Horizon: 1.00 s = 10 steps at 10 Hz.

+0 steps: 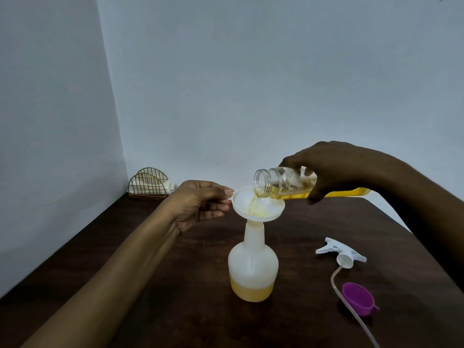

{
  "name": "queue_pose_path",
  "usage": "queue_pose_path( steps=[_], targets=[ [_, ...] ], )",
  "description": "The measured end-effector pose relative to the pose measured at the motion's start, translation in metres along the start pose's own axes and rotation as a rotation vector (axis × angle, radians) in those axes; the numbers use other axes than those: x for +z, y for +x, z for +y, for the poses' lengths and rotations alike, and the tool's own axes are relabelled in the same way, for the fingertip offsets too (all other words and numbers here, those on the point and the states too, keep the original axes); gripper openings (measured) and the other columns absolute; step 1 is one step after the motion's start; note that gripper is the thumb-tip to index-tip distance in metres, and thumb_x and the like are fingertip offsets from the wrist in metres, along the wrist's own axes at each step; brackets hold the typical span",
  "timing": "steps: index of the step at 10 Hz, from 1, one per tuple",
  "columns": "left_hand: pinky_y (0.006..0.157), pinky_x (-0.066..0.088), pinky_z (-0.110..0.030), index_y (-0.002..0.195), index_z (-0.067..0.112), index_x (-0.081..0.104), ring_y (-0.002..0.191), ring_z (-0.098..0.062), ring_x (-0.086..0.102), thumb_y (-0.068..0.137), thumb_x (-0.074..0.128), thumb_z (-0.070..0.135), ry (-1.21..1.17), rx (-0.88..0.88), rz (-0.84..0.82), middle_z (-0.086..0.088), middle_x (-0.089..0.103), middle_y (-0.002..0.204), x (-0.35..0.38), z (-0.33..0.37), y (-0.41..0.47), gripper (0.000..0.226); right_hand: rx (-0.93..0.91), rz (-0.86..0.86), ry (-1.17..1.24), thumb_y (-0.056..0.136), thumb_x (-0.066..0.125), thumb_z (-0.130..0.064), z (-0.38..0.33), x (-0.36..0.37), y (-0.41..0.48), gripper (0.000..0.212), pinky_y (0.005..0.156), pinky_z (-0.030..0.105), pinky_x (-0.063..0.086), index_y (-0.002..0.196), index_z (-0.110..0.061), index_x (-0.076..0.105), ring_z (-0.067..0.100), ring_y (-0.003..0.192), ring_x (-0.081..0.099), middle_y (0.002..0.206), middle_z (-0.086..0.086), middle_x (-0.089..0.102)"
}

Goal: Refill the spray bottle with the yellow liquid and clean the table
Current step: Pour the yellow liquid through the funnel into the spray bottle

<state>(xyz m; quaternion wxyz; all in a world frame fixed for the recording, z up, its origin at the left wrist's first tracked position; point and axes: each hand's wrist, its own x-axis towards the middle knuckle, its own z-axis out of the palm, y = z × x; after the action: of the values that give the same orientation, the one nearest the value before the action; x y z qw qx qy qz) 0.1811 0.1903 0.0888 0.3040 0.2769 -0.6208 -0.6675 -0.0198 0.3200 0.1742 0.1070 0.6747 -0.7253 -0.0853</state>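
Note:
A white spray bottle (pixel 253 267) stands upright on the dark wooden table (pixel 175 285), its bottom part filled with yellow liquid. A white funnel (pixel 258 205) sits in its neck. My left hand (pixel 198 204) pinches the funnel's rim tab. My right hand (pixel 334 169) grips a clear bottle (pixel 281 183) tipped on its side, mouth over the funnel, and yellow liquid runs from it into the funnel. The white spray head (pixel 341 253) with its long tube lies on the table to the right.
A purple cap (pixel 357 298) lies near the spray head's tube at the front right. A gold wire holder (pixel 148 184) with white cloths stands at the back left corner against the wall. The table's right edge runs behind my right arm.

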Motion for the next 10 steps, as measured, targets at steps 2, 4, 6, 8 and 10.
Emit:
queue_pose_path(
  steps=[2,4,6,8,10],
  targets=[
    [0.043,0.052,-0.016,0.081,0.004,0.069,0.045,-0.005,0.063,0.086,0.061,0.003,0.004,-0.005,-0.005,-0.003,0.068,0.054,-0.0003,0.0003,-0.0002,0.01,0.0,-0.003,-0.005,0.07,0.078,-0.034,-0.0013,-0.0006,-0.0005,0.06,0.086,0.036,0.047,0.12,-0.038,0.046,0.013,0.108,0.053,0.094,-0.024,0.044],
    [0.044,0.052,-0.016,0.081,0.004,0.069,0.044,-0.005,0.063,0.086,0.06,0.003,0.009,-0.001,-0.004,-0.003,0.067,0.053,0.0002,0.0001,-0.0005,0.01,-0.004,0.002,-0.01,0.069,0.079,-0.034,-0.0017,-0.0017,-0.0018,0.061,0.084,0.033,0.046,0.121,-0.038,0.045,0.011,0.109,0.052,0.09,-0.025,0.044],
    [0.043,0.052,-0.016,0.081,0.004,0.069,0.044,-0.005,0.062,0.086,0.06,0.003,0.002,-0.004,-0.004,-0.004,0.067,0.053,-0.0002,0.0003,0.0,0.01,-0.005,0.0,-0.01,0.07,0.079,-0.034,-0.0023,-0.0021,-0.002,0.06,0.083,0.033,0.047,0.12,-0.037,0.046,0.012,0.109,0.053,0.094,-0.024,0.045],
    [0.043,0.051,-0.016,0.081,0.004,0.069,0.044,-0.005,0.062,0.086,0.06,0.003,0.01,-0.003,-0.003,-0.003,0.067,0.054,-0.0004,-0.0001,-0.0001,0.01,0.003,-0.002,-0.022,0.07,0.079,-0.034,-0.0047,-0.0028,-0.0021,0.063,0.086,0.035,0.047,0.123,-0.038,0.045,0.012,0.108,0.053,0.093,-0.024,0.043],
    [0.043,0.051,-0.016,0.082,0.004,0.069,0.044,-0.005,0.062,0.086,0.06,0.003,0.01,-0.001,-0.003,-0.003,0.067,0.054,-0.0004,-0.0003,0.0006,0.01,0.008,-0.001,-0.016,0.07,0.079,-0.033,-0.0046,-0.0037,-0.0029,0.063,0.085,0.034,0.047,0.123,-0.038,0.046,0.012,0.109,0.054,0.095,-0.024,0.045]
  ],
)
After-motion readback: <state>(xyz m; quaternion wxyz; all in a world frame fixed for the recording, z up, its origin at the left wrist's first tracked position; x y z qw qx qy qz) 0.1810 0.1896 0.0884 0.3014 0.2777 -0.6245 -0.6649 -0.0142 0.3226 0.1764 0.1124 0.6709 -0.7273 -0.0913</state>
